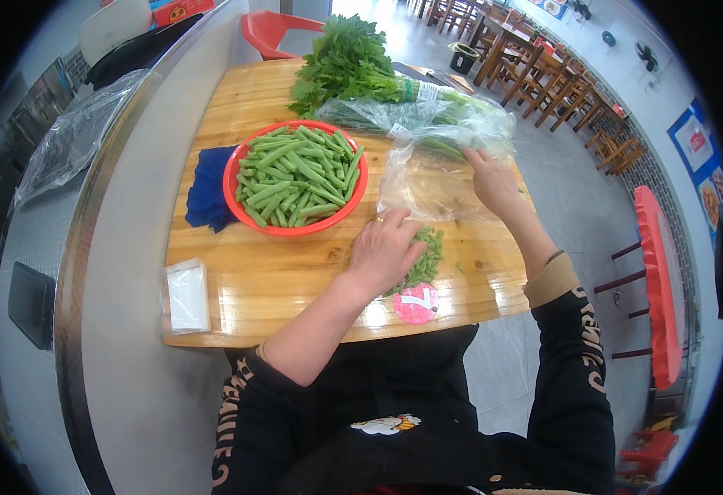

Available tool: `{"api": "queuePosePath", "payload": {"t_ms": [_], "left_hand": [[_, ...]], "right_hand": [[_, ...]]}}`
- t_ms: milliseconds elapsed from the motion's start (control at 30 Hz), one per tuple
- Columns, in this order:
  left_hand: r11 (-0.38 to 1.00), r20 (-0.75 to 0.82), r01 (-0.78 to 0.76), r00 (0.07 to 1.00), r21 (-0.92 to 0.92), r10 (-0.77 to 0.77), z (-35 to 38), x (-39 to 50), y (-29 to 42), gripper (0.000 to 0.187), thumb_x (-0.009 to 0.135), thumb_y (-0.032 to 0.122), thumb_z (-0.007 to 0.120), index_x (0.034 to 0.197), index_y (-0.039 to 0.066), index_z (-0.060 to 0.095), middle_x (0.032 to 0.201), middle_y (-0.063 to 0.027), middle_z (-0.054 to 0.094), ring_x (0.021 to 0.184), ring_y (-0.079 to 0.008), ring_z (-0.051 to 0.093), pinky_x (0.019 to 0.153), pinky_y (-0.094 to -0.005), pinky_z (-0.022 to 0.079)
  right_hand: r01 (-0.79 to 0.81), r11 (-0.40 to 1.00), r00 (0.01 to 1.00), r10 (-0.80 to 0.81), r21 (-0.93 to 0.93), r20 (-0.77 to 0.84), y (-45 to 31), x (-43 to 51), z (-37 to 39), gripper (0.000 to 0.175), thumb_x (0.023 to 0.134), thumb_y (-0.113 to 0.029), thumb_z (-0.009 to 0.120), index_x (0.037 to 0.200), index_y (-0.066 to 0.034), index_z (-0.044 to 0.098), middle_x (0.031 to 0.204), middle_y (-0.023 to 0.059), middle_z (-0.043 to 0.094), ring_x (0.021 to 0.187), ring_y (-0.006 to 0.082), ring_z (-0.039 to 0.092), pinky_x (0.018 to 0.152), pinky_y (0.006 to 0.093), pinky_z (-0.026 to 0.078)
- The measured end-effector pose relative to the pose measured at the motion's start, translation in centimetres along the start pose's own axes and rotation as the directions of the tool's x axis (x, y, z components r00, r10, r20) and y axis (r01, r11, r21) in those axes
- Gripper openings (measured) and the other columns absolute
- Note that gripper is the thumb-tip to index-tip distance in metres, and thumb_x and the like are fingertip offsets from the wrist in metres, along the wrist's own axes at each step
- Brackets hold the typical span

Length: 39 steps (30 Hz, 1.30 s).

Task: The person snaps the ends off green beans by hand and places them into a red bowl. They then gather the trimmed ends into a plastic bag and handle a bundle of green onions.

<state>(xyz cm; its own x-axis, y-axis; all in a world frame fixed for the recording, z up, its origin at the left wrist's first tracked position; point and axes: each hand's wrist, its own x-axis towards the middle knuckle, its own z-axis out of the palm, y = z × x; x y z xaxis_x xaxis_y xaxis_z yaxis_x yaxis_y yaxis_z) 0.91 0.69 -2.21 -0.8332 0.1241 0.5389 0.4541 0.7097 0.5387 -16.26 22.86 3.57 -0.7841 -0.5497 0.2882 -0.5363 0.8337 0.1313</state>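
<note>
My left hand (387, 250), with a ring on one finger, lies palm down over a small pile of green bean trimmings (426, 257); its fingertips are partly hidden. My right hand (494, 182) reaches to the clear plastic bag (491, 127), its fingertips at the bag's near side beside a green stalk. Whether they grip anything is unclear. An empty-looking clear plastic sheet or bag (417, 182) is spread between the hands. Left of it, a red plastic basket (228, 189) is heaped with cut green beans (302, 173). Behind stands a leafy bunch of celery (346, 68), its stalks partly under plastic.
A dark blue cloth (211, 185) lies beside the basket on the wooden table (274, 278). A plastic-wrapped white pack (187, 297) sits near the left front corner. A low partition (132, 247) borders the left side. A red chair (268, 34) stands behind the table.
</note>
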Motion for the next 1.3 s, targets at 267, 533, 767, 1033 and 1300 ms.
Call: {"api": "queuePosePath", "payload": {"t_ms": [267,533,767,1033,1300], "left_hand": [[1.0,-0.003,0.031,1.0,0.003,-0.031,-0.2,-0.1,0.1,0.032,0.085,0.025,0.068,0.111,0.007,0.065,0.12,-0.0134,0.059,0.105,-0.0343,0.06,0.084,-0.0438,0.051],[0.969,-0.214,-0.054,0.977,-0.243,0.001,-0.9,0.7,1.2,0.017,0.089,0.022,0.065,0.095,0.005,0.066,0.088,-0.0103,0.066,0.081,-0.0296,0.065,0.066,-0.0388,0.051],[0.881,-0.124,0.098,0.977,-0.463,-0.174,-1.5,0.7,1.8,0.02,0.091,0.026,0.062,0.087,0.007,0.064,0.075,-0.0118,0.064,0.067,-0.0307,0.063,0.058,-0.0396,0.047],[0.896,-0.095,0.153,0.973,-0.416,-0.21,-1.4,0.7,1.7,0.021,0.092,0.026,0.06,0.084,0.007,0.063,0.074,-0.012,0.063,0.066,-0.0338,0.062,0.056,-0.0419,0.047],[0.968,-0.208,-0.174,0.969,-0.179,0.135,-1.8,0.8,2.1,0.015,0.087,0.02,0.063,0.076,0.011,0.06,0.068,-0.0086,0.058,0.062,-0.0291,0.061,0.052,-0.0394,0.047]], "right_hand": [[0.076,0.981,0.979,-0.04,0.178,-0.198,1.6,-1.2,-1.9,0.041,0.086,-0.003,0.053,0.123,-0.0175,0.058,0.11,0.0081,0.064,0.09,0.0304,0.065,0.075,0.0407,0.052],[-0.058,-0.166,0.965,0.244,0.984,0.098,-1.9,-2.3,-6.4,0.015,0.099,-0.014,0.051,0.112,-0.0075,0.05,0.114,0.0203,0.066,0.094,0.0235,0.069,0.073,0.0317,0.058],[-0.03,-0.321,0.943,0.304,0.947,0.133,-9.3,-3.0,-6.3,0.012,0.099,-0.012,0.051,0.11,-0.0071,0.049,0.112,0.0209,0.066,0.093,0.0232,0.07,0.069,0.0283,0.061],[-0.034,-0.062,0.904,0.423,0.997,0.057,-11.8,-4.9,-5.8,0.023,0.1,-0.016,0.05,0.117,-0.002,0.051,0.105,0.0163,0.067,0.085,0.0168,0.068,0.064,0.0241,0.057],[-0.186,-0.236,0.908,0.33,0.954,0.258,-13.0,-8.0,-4.2,0.026,0.1,-0.022,0.053,0.108,0.001,0.061,0.066,0.0011,0.055,0.049,0.0068,0.049,0.043,0.0206,0.04]]}}
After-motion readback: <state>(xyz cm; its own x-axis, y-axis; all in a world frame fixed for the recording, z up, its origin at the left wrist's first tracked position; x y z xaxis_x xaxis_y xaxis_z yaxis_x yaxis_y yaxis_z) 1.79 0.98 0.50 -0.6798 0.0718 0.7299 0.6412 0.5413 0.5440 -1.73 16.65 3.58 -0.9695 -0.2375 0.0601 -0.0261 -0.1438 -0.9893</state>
